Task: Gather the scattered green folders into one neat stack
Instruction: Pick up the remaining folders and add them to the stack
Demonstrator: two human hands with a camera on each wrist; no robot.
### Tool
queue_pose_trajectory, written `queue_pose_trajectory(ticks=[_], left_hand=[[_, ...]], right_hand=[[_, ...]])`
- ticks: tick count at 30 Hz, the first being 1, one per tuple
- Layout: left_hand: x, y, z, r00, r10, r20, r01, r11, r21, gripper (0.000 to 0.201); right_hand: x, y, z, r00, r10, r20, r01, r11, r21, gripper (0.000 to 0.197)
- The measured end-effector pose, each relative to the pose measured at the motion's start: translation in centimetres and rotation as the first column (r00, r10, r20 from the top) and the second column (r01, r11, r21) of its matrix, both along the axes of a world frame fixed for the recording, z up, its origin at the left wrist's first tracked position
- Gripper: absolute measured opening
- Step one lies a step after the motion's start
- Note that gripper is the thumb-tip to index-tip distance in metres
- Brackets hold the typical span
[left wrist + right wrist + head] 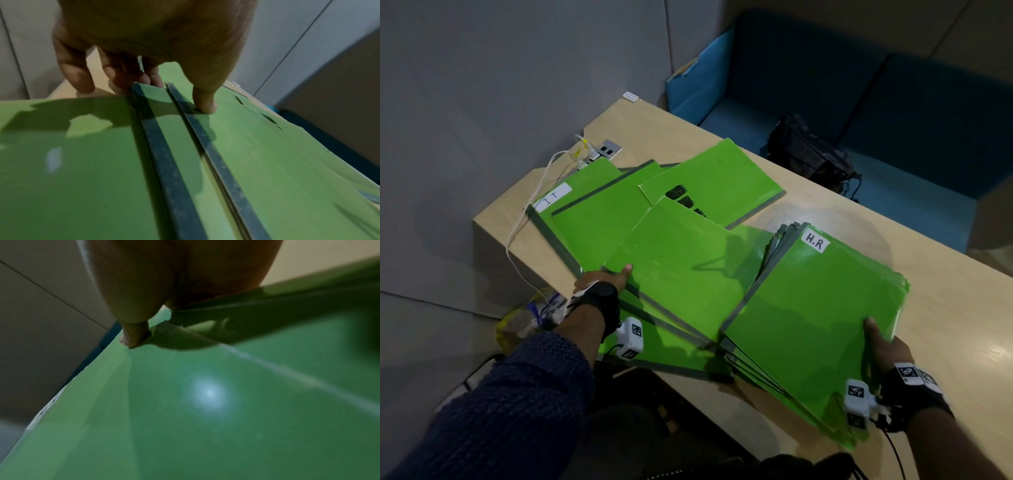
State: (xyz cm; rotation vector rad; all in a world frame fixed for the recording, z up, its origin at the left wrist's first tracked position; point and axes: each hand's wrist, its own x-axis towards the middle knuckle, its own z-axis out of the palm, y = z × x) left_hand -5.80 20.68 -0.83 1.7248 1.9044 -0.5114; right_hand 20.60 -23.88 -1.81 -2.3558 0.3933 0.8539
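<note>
Several green folders with grey spines lie fanned across the wooden table (945,308). At the right, a stack topped by the folder labelled "H.R" (815,308) overhangs the front edge; my right hand (883,342) grips its near right corner, thumb (133,335) on top and fingers hidden beneath. My left hand (602,279) holds the left corner of the middle folders (681,267), thumb (205,104) pressed on the top cover and fingers (115,76) curled past the spine ends. Further back lie a folder labelled "IT" (592,212) and one with black scribbles (715,181).
A white cable (524,226) runs from a socket plate (607,149) down the table's left side. A black bag (811,154) sits on the blue seat behind. A grey partition wall stands at the left. A plastic bag (524,322) lies on the floor.
</note>
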Motion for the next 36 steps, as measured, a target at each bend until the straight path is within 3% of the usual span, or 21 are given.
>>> queue_pose_trajectory(ticks=[4,8,10,14,18,22,24,27,28,33,36], left_hand=[[-1.0,0.8,-0.3,0.989,0.104,0.108,-0.1,0.994,-0.041,0.117],[-1.4,0.3,2.0,0.937,0.194,0.292,-0.192,0.981,-0.035,0.103],[-1.7,0.1,2.2,0.875,0.253,0.413,-0.253,0.966,-0.056,0.101],[-1.9,-1.0,2.3,0.63,0.406,0.662,-0.44,0.889,-0.126,0.102],[-1.4,-2.6,2.3,0.422,0.452,0.786,-0.586,0.797,-0.144,0.095],[-0.1,-4.3,2.2,0.041,0.599,0.799,-0.668,0.611,-0.424,0.087],[0.9,-6.4,2.7,0.024,0.634,0.773,-0.621,0.615,-0.485,0.095],[2.6,-9.5,3.3,0.188,0.526,0.829,-0.579,0.742,-0.339,0.087],[3.1,-9.8,4.4,0.204,0.47,0.859,-0.563,0.774,-0.289,0.083],[5.5,-5.2,13.4,0.186,0.126,0.974,-0.533,0.846,-0.008,0.071],[7.7,-3.1,19.1,0.13,-0.065,0.989,-0.47,0.874,0.119,0.064]], right_hand=[[0.1,0.1,0.1,1.0,0.009,0.006,-0.009,1.0,-0.005,0.098],[0.1,0.1,0.4,1.0,0.011,0.004,-0.011,1.0,-0.001,0.094],[0.2,0.1,0.4,1.0,0.011,0.004,-0.011,1.0,0.0,0.097],[0.0,0.1,0.5,1.0,-0.005,-0.003,0.005,1.0,0.008,0.095],[0.1,0.1,0.5,1.0,-0.03,-0.004,0.03,1.0,0.003,0.095],[-0.1,0.3,0.8,0.999,-0.036,0.008,0.036,0.999,-0.003,0.103],[-0.1,0.4,0.9,0.999,-0.036,-0.001,0.036,0.999,-0.008,0.1],[0.0,0.2,0.6,0.999,-0.036,-0.009,0.036,0.999,0.011,0.104],[0.0,0.1,0.4,0.999,-0.035,-0.008,0.035,0.999,0.015,0.11],[0.5,-0.5,-0.4,1.0,-0.003,0.015,0.003,1.0,0.031,0.112],[-0.2,-0.2,0.3,1.0,0.006,0.019,-0.007,0.997,0.072,0.092]])
